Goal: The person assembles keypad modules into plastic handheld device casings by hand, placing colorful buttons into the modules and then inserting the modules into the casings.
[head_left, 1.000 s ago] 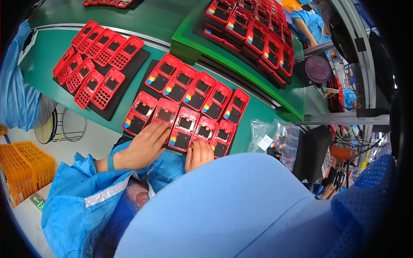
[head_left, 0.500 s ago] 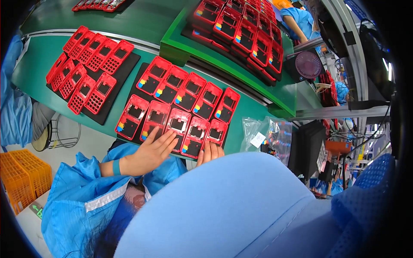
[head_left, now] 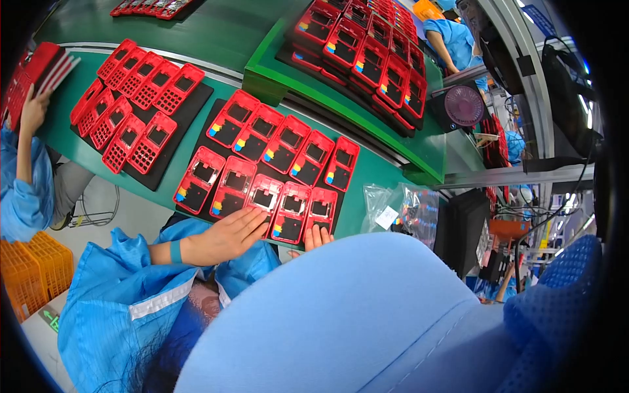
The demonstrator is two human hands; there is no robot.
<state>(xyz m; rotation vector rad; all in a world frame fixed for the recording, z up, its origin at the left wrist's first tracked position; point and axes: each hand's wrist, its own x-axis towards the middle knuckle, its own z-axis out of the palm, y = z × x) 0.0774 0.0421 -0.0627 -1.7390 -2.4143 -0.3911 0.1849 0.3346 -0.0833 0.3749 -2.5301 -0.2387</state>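
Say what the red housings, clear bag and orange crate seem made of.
Red housings: probably moulded plastic, glossy, judging by bright highlights on their rims.
Clear bag: likely thin plastic film, shiny, since it creases and shows its contents.
Orange crate: apparently rigid plastic, from its evenly coloured lattice walls; finish unclear.

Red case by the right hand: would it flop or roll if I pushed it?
The red case looks stiff, because its edges seem straight. It probably wouldn't roll, being flat and boxy. Its shiny rim might feel slippery.
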